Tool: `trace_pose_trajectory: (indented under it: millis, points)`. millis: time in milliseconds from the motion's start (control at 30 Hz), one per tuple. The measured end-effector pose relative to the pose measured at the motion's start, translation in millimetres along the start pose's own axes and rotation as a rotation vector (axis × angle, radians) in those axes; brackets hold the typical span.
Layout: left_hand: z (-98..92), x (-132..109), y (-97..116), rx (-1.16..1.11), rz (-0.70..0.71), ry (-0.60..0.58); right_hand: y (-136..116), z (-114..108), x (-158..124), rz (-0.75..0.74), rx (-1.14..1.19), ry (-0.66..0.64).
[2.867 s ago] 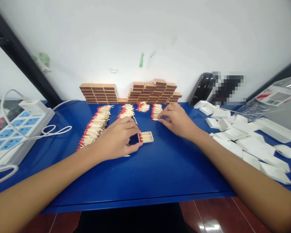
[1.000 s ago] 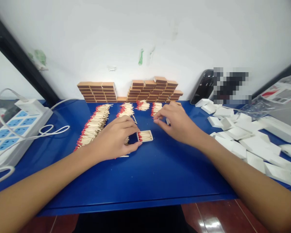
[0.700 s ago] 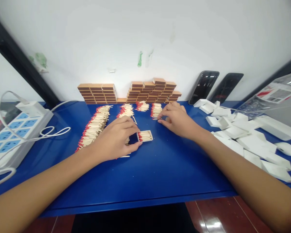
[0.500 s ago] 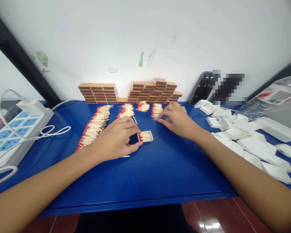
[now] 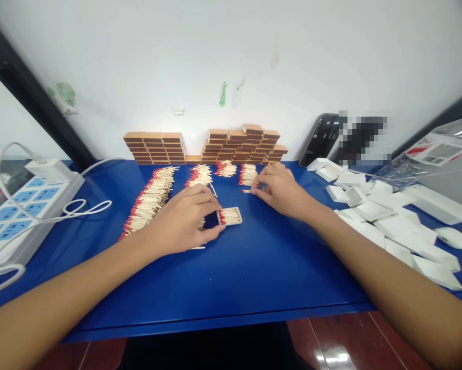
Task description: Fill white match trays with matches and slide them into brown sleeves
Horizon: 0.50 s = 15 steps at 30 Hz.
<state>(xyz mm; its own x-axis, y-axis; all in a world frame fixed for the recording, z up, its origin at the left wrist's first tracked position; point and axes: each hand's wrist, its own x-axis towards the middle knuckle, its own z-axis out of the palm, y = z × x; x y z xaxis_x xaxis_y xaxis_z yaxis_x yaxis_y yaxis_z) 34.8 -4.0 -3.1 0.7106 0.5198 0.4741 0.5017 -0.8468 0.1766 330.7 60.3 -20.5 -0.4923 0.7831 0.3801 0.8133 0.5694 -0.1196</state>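
Observation:
My left hand [image 5: 194, 216] grips the left end of a small white matchbox tray [image 5: 236, 222] between thumb and fingers. Red-tipped matches lie inside that tray. Farther right, my right hand [image 5: 279, 187] pinches one match [image 5: 246, 191] by its plain end, its red head pointing left. Just behind this match lies a small pile of matches [image 5: 248, 174]. Another small heap [image 5: 226, 168] sits to its left. A third pile [image 5: 199, 174] is partly hidden behind my left hand, and a long row of matches [image 5: 149, 200] stretches along its left side.
Closed brown matchboxes [image 5: 153, 147] stand stacked along the wall, with a second stack [image 5: 242, 146] to the right. Many white trays [image 5: 381, 210] lie heaped at right, near a leaning phone [image 5: 319, 139]. A power strip [image 5: 34, 210] with white cables occupies the left of the blue table [image 5: 231, 288].
My right hand has drawn one match slightly toward me, apart from the pile behind it. My left hand stays on the tray.

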Motion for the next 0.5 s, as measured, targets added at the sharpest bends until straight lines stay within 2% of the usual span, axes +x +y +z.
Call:
trace_pose_trajectory:
  millis: [200,367,500]
  points:
    - [1.1,-1,-1,0.008,0.002,0.003,-6,-8,0,-0.003,0.013,-0.015]
    - [0.8,0,-1,0.027,-0.002,0.013,-39,-23,-5,-0.086,0.186,-0.033]
    - [0.5,0,-2,0.039,0.000,-0.009,-63,-25,-13,-0.128,0.265,-0.082]
